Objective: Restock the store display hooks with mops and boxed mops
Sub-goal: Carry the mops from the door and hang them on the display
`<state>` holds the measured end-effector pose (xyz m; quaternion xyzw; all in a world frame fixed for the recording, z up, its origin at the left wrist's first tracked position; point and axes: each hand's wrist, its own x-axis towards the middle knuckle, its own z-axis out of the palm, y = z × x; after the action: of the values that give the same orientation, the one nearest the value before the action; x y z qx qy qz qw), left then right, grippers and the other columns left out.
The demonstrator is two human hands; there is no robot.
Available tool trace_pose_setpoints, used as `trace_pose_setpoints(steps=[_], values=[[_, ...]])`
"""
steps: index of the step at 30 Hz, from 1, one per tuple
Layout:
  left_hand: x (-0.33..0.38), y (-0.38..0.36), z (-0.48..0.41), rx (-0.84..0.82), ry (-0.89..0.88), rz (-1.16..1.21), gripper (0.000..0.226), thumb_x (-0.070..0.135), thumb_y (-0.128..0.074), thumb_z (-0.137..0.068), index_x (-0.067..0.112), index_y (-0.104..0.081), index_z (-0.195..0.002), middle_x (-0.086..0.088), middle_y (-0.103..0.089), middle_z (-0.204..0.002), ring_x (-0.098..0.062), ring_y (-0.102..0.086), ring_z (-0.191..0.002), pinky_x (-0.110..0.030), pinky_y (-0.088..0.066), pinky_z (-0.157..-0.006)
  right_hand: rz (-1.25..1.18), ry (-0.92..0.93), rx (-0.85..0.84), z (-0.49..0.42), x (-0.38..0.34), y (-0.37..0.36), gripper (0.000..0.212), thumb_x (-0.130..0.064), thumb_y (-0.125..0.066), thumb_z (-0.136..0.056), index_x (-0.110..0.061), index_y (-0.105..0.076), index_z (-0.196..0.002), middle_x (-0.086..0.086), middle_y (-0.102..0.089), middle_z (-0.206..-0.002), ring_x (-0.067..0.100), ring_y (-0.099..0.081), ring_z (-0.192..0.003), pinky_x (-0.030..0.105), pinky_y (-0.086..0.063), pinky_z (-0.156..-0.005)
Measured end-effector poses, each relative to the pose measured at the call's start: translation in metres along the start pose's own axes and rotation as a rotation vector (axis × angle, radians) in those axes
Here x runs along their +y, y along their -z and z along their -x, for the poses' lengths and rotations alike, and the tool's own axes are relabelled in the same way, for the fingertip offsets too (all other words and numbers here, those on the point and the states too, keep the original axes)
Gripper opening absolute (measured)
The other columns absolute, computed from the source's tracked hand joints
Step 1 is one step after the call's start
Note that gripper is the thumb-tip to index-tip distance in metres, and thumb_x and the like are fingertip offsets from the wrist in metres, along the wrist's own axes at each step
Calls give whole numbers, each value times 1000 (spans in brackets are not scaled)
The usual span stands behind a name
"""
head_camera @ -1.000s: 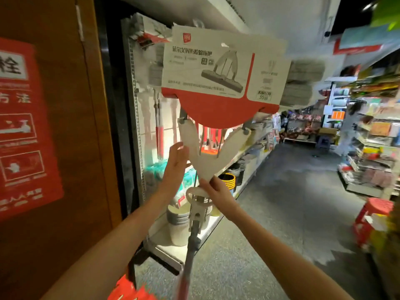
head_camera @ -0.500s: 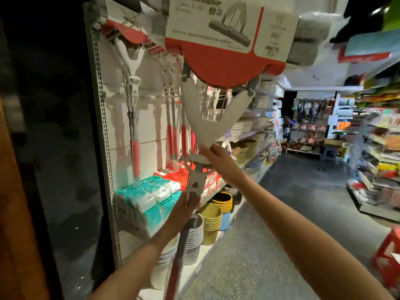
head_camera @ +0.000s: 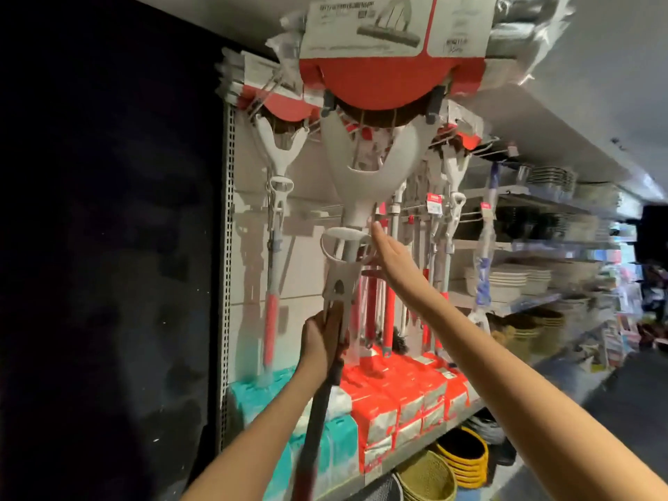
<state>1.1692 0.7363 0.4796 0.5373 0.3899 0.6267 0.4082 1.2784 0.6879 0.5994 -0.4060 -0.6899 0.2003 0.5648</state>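
I hold up a sponge mop [head_camera: 365, 168] with a white Y-shaped yoke and a red and white card sleeve [head_camera: 376, 41] over its head, raised to the top of the display wall. My left hand [head_camera: 323, 341] grips the mop's pole just under its white lever bracket. My right hand [head_camera: 392, 254] is flat, fingers straight, touching the neck of the mop beside the white ring. Another mop of the same kind [head_camera: 276, 164] hangs to the left, and several more [head_camera: 452, 182] hang on wire hooks to the right.
A perforated upright [head_camera: 227, 247] edges the display beside a dark wall. Red [head_camera: 401, 403] and teal [head_camera: 260, 395] packs fill the shelf below the mops, woven baskets [head_camera: 459, 461] sit under it. Shelves of trays [head_camera: 524, 280] run down the aisle to the right.
The mop has risen and come closer to the hooks. My left hand slid down from the yoke to the pole. My right hand let go its grip and now lies flat against the neck.
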Motion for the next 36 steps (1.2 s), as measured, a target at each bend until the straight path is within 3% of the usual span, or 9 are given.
trace_pose_setpoints(steps=[3, 6, 10, 13, 16, 21, 26, 30, 36], values=[[12, -11, -62, 22, -159, -65, 51, 52, -48, -91, 12, -50, -60, -11, -49, -52, -14, -47, -38, -23, -36, -42, 9, -1, 20, -34, 59, 20, 34, -41, -32, -101, -20, -59, -99, 9, -67, -98, 22, -66, -93, 34, -55, -84], [21, -23, -120, 56, -226, -76, 66, 78, -45, -74, 15, -46, -56, -12, -47, -50, -15, -38, -33, -22, -31, -42, 32, -68, 5, -73, 111, 34, 32, -38, -37, -101, -16, -60, -96, 10, -68, -93, 21, -66, -84, 34, -53, -80], [23, -44, -180, 50, -263, -27, 52, 48, -42, -94, 11, -46, -58, -3, -44, -41, -9, -35, -26, -15, -27, -32, 87, -65, -70, -123, 159, 34, 35, -24, -34, -103, -3, -61, -93, 8, -64, -75, 18, -60, -69, 30, -50, -67], [23, -57, -213, 83, -291, -59, 56, 52, -41, -94, 12, -45, -55, -1, -45, -39, -11, -35, -28, -17, -28, -33, 147, -82, -125, -155, 192, 31, 34, -17, -34, -102, -6, -62, -86, 12, -66, -75, 18, -61, -64, 31, -53, -66], [28, -70, -240, 120, -317, -48, 54, 52, -42, -94, 13, -45, -57, -1, -46, -40, -12, -35, -30, -19, -28, -35, 133, -60, -136, -183, 215, 32, 33, -17, -35, -101, -8, -61, -83, 9, -65, -69, 13, -58, -58, 20, -49, -57], [27, -88, -272, 185, -351, -47, 56, 55, -42, -92, 11, -44, -57, -4, -44, -44, -9, -35, -29, -18, -24, -33, -57, -8, -214, -225, 224, 27, 33, -15, -35, -101, -9, -58, -78, 8, -61, -67, 19, -58, -61, 35, -51, -68], [26, -104, -298, 309, -377, -132, 61, 59, -41, -90, 9, -48, -57, -5, -47, -47, -9, -40, -32, -18, -31, -35, -132, 92, -363, -257, 229, 16, 30, -17, -34, -102, -5, -58, -89, 8, -60, -70, 18, -58, -64, 25, -48, -62], [25, -114, -314, 413, -425, -191, 65, 61, -40, -90, 10, -49, -51, -8, -49, -48, -11, -42, -34, -20, -34, -40, -245, 142, -388, -274, 237, 6, 35, -25, -38, -102, 3, -58, -98, 4, -53, -60, 12, -52, -53, 26, -45, -57], [18, -105, -327, 549, -446, -221, 62, 62, -42, -89, 13, -51, -52, -4, -54, -50, -16, -50, -44, -27, -42, -50, -333, 215, -480, -286, 248, -15, 31, -32, -44, -100, -13, -55, -78, -8, -47, -56, 5, -45, -50, 20, -42, -52]])
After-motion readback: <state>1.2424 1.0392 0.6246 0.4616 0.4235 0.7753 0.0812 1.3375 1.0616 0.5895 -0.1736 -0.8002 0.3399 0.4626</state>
